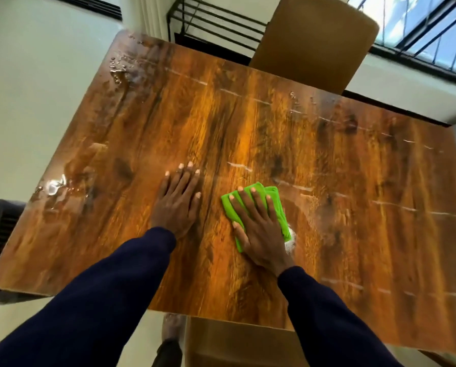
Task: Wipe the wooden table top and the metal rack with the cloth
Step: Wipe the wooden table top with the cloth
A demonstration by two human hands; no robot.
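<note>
Tabletop point(274, 123), wood, streaked; puddles point(52, 187) at left edge. Right grip point(258, 231) wide, flat on cloth point(273, 192); left grip point(178, 205) wide, bracing. Best: firm overlapping strokes toward puddles.

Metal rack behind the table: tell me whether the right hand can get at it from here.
Probably not. The right hand lies flat on the green cloth towards the near side of the table, and the metal rack stands beyond its far edge, the whole top between. Walking round looks necessary.
</note>
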